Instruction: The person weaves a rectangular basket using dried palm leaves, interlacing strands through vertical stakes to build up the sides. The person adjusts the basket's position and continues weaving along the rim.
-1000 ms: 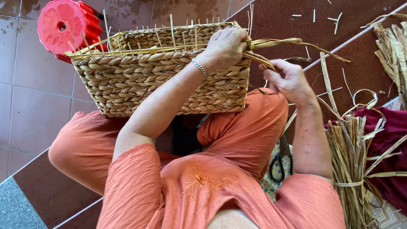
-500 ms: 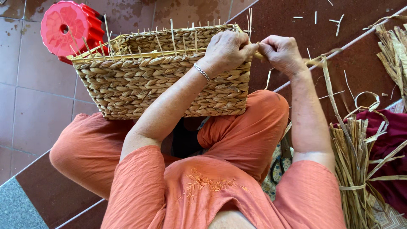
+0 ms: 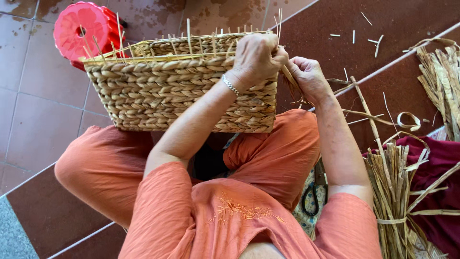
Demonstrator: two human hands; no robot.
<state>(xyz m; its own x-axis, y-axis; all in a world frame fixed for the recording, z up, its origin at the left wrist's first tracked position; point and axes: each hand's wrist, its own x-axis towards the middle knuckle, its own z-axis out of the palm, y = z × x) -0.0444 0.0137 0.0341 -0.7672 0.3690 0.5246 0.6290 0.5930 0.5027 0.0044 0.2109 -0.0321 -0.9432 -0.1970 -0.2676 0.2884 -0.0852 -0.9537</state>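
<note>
Red plastic stool (image 3: 84,29) stands on the tiled floor at far left. Woven basket (image 3: 182,88) rests on my knees. My left hand (image 3: 258,56) grips its rim corner; my right hand (image 3: 309,76) pinches a straw strand (image 3: 289,76). Bundled straw (image 3: 393,192) lies at right.

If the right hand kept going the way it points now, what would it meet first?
The right hand points left toward the basket corner, so it would most likely meet the left hand gripping the rim there, though depth is hard to judge.
</note>
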